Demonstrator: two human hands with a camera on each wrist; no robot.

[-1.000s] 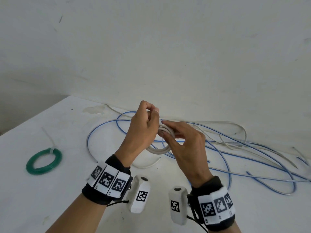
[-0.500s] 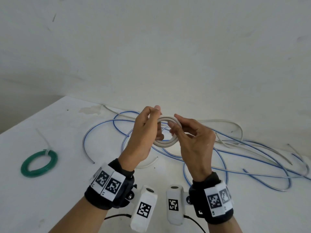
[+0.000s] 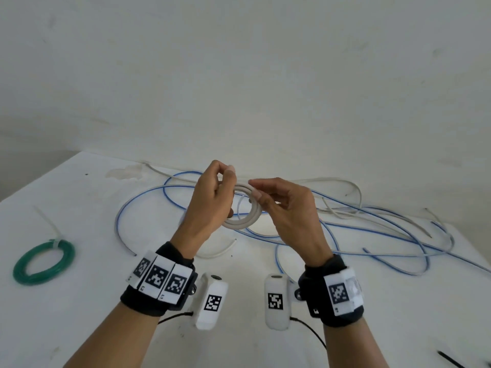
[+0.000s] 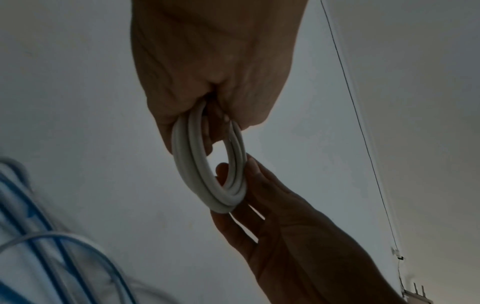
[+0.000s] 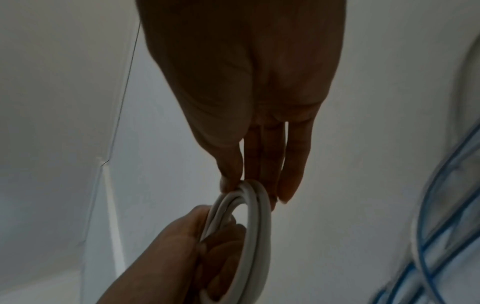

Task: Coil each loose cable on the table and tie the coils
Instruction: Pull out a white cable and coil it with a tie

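- Presently, the left hand gripped a small round coil of white plastic-sheathed cable, fingers curled through its loop; coil was held in the air above the white table.
- The right hand pinched the coil's opposite side between thumb and fingertips.
- Long blue loose cable and thinner white loose cable lay tangled on the table behind the hands.
- 1 green tubing coil bound with a white zip tie lay far left, well apart.
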